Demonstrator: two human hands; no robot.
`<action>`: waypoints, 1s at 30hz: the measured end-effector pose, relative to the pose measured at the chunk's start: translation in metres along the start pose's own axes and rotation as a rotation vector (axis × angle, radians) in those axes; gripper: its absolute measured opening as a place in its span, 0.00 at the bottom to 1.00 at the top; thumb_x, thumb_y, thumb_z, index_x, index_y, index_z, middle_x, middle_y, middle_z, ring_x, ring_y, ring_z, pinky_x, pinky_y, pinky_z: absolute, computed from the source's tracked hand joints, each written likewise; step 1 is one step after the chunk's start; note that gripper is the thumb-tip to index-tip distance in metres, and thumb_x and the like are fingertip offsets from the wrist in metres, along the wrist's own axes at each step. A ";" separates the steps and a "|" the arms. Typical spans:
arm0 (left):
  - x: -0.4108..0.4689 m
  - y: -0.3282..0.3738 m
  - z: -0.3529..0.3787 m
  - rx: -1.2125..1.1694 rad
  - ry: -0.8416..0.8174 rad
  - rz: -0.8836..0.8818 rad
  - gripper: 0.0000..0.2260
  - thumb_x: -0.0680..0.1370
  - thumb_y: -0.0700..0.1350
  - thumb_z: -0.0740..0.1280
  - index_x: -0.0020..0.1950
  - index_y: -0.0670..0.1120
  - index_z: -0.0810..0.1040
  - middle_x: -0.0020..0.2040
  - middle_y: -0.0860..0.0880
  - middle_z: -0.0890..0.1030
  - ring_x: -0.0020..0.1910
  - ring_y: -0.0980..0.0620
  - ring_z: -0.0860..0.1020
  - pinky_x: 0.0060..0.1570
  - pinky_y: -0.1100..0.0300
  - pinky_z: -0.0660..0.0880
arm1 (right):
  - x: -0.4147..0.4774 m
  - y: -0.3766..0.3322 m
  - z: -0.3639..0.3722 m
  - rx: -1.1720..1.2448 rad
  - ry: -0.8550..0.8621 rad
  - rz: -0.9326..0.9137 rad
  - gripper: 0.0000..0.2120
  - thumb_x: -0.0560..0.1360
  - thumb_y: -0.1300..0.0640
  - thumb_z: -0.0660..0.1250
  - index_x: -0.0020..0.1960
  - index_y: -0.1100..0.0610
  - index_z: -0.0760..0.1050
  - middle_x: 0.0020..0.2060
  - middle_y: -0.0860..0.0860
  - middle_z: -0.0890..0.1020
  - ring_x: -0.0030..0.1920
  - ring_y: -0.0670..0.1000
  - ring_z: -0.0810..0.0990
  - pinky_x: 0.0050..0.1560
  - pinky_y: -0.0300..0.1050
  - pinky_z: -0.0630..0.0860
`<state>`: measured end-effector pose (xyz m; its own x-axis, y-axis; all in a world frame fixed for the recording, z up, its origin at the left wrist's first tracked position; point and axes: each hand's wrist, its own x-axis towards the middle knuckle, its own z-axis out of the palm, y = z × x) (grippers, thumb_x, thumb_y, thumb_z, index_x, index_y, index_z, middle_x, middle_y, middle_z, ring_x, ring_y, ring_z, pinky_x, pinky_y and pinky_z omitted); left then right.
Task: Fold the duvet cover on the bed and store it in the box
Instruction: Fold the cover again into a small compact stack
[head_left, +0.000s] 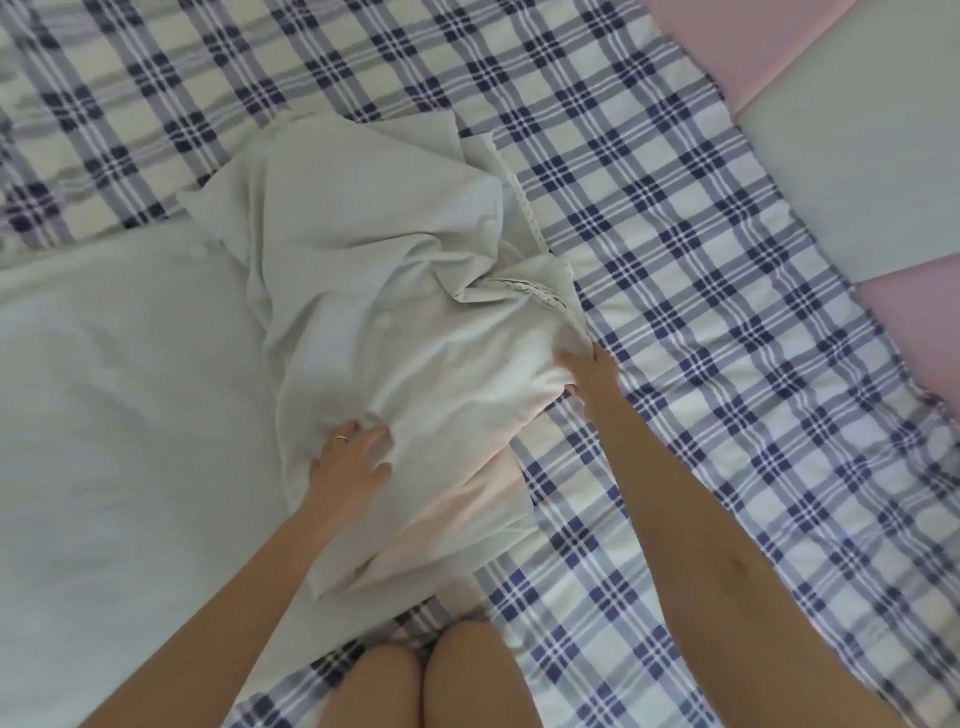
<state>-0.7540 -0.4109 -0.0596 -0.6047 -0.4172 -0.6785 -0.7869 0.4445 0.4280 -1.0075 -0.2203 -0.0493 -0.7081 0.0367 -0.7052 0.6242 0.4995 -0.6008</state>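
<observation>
The pale white duvet cover (395, 291) lies bunched and creased in the middle of the bed, with a lace-trimmed edge on its right side and a flat part spreading to the left. My left hand (350, 457) rests on the cover's near part with fingers spread; a ring is on one finger. My right hand (587, 376) holds the cover's right edge, thumb on top and fingers tucked under the fabric. No box is in view.
A blue and white checked sheet (701, 322) covers the bed around the duvet cover. Pink and grey padded wall panels (857, 145) border the bed at the right. My knees (441, 675) kneel on the bed at the bottom edge.
</observation>
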 end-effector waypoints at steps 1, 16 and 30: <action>0.002 0.001 -0.005 -0.095 0.055 0.036 0.18 0.75 0.41 0.66 0.65 0.48 0.74 0.69 0.43 0.69 0.67 0.44 0.68 0.64 0.49 0.67 | -0.011 -0.006 0.002 -0.038 0.067 -0.106 0.10 0.73 0.61 0.69 0.54 0.59 0.74 0.48 0.53 0.77 0.46 0.55 0.79 0.45 0.45 0.77; 0.000 0.105 -0.032 -0.258 0.146 0.260 0.23 0.73 0.35 0.66 0.65 0.47 0.64 0.51 0.48 0.75 0.50 0.46 0.76 0.45 0.57 0.72 | -0.164 0.065 0.056 -0.436 -0.637 -0.550 0.07 0.71 0.58 0.70 0.45 0.57 0.72 0.43 0.48 0.73 0.38 0.47 0.72 0.39 0.34 0.69; -0.088 0.068 0.009 0.451 -0.381 0.367 0.28 0.76 0.49 0.64 0.73 0.49 0.56 0.47 0.53 0.73 0.42 0.51 0.75 0.34 0.62 0.68 | -0.048 0.015 0.045 0.535 -0.436 0.337 0.12 0.78 0.51 0.65 0.58 0.56 0.75 0.48 0.52 0.80 0.44 0.50 0.80 0.48 0.44 0.77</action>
<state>-0.7531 -0.3371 0.0235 -0.6720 0.0939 -0.7346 -0.3618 0.8239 0.4363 -0.9495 -0.2535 -0.0411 -0.3263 -0.2879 -0.9004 0.9366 0.0306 -0.3492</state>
